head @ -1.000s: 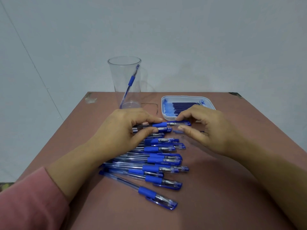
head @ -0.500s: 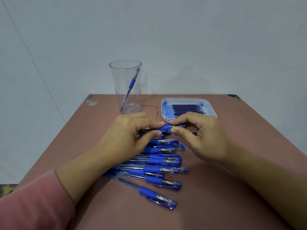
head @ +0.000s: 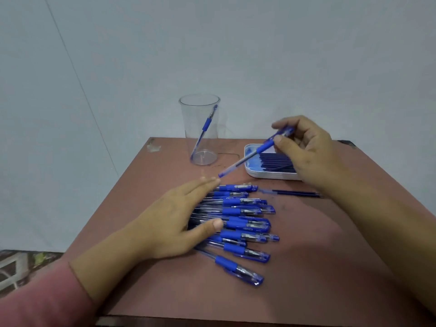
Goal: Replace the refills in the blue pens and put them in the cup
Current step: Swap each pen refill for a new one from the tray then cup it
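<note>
Blue pen [head: 259, 151] pinched in the right grip [head: 311, 152], barrel slanting down leftward.

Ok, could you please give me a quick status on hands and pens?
Right hand pinches a blue pen, raised beside the refill tray. Left hand flat on the pen pile. Cup holds a single pen; nothing blocks it.

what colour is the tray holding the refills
The tray is white, smeared with blue inside at its left end; the head view shows it.
</note>
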A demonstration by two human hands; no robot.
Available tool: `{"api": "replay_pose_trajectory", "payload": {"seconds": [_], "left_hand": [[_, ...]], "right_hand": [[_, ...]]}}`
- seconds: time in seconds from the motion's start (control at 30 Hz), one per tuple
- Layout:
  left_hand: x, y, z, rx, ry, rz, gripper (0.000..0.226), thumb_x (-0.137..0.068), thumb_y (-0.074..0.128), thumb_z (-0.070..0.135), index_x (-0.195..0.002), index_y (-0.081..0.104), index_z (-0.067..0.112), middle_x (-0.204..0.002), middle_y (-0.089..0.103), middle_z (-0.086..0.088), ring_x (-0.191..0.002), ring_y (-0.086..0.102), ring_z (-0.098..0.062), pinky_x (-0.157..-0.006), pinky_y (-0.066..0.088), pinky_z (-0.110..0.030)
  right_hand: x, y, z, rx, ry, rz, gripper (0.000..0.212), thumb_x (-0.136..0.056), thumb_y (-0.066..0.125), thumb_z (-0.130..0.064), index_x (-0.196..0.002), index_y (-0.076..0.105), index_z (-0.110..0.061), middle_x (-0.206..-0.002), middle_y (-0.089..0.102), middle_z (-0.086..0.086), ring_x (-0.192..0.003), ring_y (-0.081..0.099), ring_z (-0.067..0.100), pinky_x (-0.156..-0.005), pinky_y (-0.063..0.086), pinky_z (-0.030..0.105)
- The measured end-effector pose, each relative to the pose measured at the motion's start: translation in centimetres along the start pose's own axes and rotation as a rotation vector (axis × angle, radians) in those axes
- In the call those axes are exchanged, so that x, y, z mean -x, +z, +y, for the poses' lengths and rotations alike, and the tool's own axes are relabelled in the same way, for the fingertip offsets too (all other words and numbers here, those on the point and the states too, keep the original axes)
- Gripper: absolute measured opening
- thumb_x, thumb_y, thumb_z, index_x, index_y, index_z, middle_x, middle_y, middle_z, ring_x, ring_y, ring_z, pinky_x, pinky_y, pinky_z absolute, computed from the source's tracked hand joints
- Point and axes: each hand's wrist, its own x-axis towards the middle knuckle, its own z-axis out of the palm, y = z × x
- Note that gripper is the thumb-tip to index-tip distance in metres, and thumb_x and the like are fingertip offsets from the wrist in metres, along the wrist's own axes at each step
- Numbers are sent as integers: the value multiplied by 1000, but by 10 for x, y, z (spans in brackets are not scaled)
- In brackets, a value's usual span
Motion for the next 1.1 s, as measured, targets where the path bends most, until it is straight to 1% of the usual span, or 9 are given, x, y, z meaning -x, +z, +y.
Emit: {"api": "replay_pose_trajectory", "payload": {"seconds": [0.07,0.17,0.37,0.47,0.67,0.77,0.9,1.03,1.1], "left_hand": [[3,6,2,-21,12,-85,81,-86,29,78,-154,18,34,-158,17,21,-143,7,10,-118,10,-19],[2,12,4,-94,3,-113,83,-85,26,80,-154,14,36,-160,12,20,-145,2,7,-121,9,-31],[2,14,2,-77,22,-78,81,-86,28,79,-154,18,36,-159,15,20,-143,6,9,-120,15,-33],[1,14,2,-69,19,-81,82,-85,27,81,-153,17,37,-159,15,20,-144,6,8,-120,15,-33],[1,15,2,-93,21,-92,81,-86,26,80,-154,14,37,-159,13,21,-144,7,6,-119,15,-35],[0,16,1,-97,25,-95,81,-87,26,79,-154,14,36,-159,13,21,-144,7,5,-119,15,-36],[0,16,0,-77,24,-97,81,-86,28,79,-154,14,36,-159,13,21,-144,7,5,-119,16,-37],[0,17,0,-65,24,-80,81,-86,29,79,-154,17,36,-159,15,20,-144,9,6,-120,16,-35],[0,16,1,-58,20,-77,81,-86,29,79,-153,17,36,-159,16,20,-144,9,6,-120,15,-33]], "right_hand": [[-15,4,-7,-16,-38,50,22,-88,60,-13,-99,59,-32,-83,56,-1,-80,55,24,-86,52,48],[-37,11,-16,-78,-81,160,22,-87,60,-16,-99,49,-30,-80,58,2,-76,54,24,-82,50,50],[-69,36,-24,-191,-165,342,30,-91,59,-6,-97,37,-24,-86,57,7,-72,54,10,-69,45,20],[-82,55,-18,-146,-175,352,31,-89,62,-6,-95,38,-24,-88,60,6,-70,56,5,-65,43,15],[-106,82,-2,45,-128,181,19,-90,62,-12,-96,48,-24,-82,62,-8,-62,51,-2,-64,41,8],[-107,84,11,172,-124,111,8,-92,59,-16,-94,58,-23,-94,62,-10,-74,52,-4,-68,39,5],[-91,71,23,254,-102,75,7,-93,59,-25,-100,59,-28,-109,60,-4,-86,53,5,-72,42,9],[-57,45,24,319,-82,-11,10,-91,61,-28,-101,60,-31,-108,59,-8,-88,54,6,-75,44,15],[-36,31,24,372,-62,-94,10,-90,64,-28,-99,61,-32,-103,59,-13,-86,54,1,-75,42,11]]}}
